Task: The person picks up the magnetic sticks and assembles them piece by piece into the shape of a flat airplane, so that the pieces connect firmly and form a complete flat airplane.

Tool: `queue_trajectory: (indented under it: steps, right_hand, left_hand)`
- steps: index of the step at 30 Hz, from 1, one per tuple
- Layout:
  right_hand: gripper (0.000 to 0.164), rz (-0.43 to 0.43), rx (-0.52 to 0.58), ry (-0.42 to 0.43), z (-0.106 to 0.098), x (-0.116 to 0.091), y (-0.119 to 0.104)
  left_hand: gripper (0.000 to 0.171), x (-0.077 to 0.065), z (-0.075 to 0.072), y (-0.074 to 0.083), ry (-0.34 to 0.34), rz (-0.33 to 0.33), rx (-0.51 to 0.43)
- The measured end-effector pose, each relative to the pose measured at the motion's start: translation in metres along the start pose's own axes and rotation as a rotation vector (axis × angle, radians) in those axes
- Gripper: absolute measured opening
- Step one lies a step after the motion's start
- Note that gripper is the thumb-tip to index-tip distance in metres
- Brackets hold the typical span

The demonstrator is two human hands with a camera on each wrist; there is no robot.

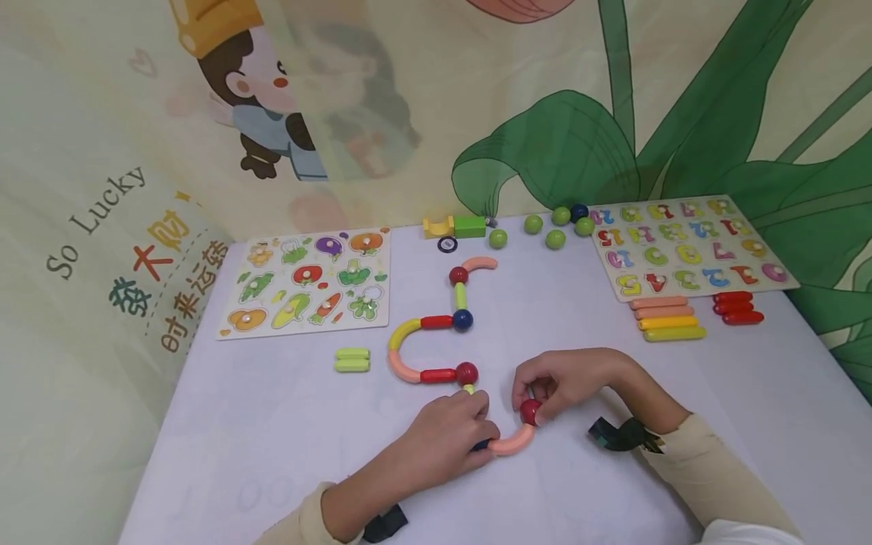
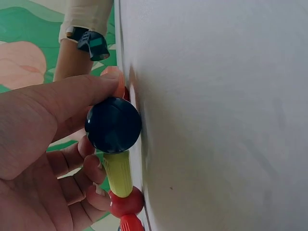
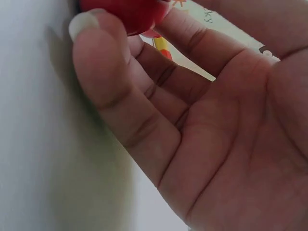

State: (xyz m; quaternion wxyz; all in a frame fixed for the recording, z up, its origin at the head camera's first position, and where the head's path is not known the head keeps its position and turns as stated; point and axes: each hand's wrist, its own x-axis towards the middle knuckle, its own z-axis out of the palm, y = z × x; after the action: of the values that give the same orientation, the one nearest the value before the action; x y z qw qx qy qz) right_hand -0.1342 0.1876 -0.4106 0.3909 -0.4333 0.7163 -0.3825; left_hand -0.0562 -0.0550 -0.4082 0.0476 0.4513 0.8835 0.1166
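Far left, veggie board (image 1: 341,324) flat on the table; just right of it, two green rods (image 1: 352,365) side by side. Next the chain: yellow curve (image 1: 405,333) and pink arc (image 1: 404,368) make its left bend, running via two red rods (image 1: 437,322) to the top blue ball (image 1: 462,319) and the middle red ball (image 1: 466,373). Left hand (image 1: 446,435) at the chain's near corner: thumb and fingers clamped round the low blue ball (image 2: 113,125), thumb tip over the pink curve (image 1: 512,441) where the two meet; short yellow-green rod (image 2: 118,173) runs from that ball to the middle red ball. Pink curve sweeps right to the end ball (image 1: 530,412), red, touching its tip. Right hand (image 1: 565,386) pinches that ball, thumb against finger. Whether the joint is fully seated, can't tell. To do this well, probably anchor the blue ball flat with the left, press the end ball along the curve's tip rather than sideways, and keep the push gentle; a tug could pop the rod joint or swing the bend. Farther right: green balls (image 1: 555,239) at the back, number board (image 1: 789,283), spare rods (image 1: 671,322) just in front of it.
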Motion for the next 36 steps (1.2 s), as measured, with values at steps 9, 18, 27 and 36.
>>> queue_trajectory:
  steps: [9,18,27,36]
  right_hand:
    - [0.030,0.064,-0.051,0.088,-0.021,-0.011,0.003]
    - [0.027,0.435,-0.339,0.885,-0.139,-0.037,0.034]
    - [0.035,0.550,-0.423,1.105,-0.191,-0.027,0.068]
    - [0.036,0.623,-0.451,1.096,-0.198,-0.012,0.085]
  left_hand:
    - [0.021,0.000,-0.003,-0.002,-0.052,-0.014,-0.036]
    - [0.036,-0.007,-0.011,-0.012,-0.041,0.015,-0.092]
    - [0.052,-0.017,-0.014,-0.024,0.054,-0.006,-0.042]
    - [0.076,-0.020,-0.013,-0.027,-0.010,-0.066,-0.025]
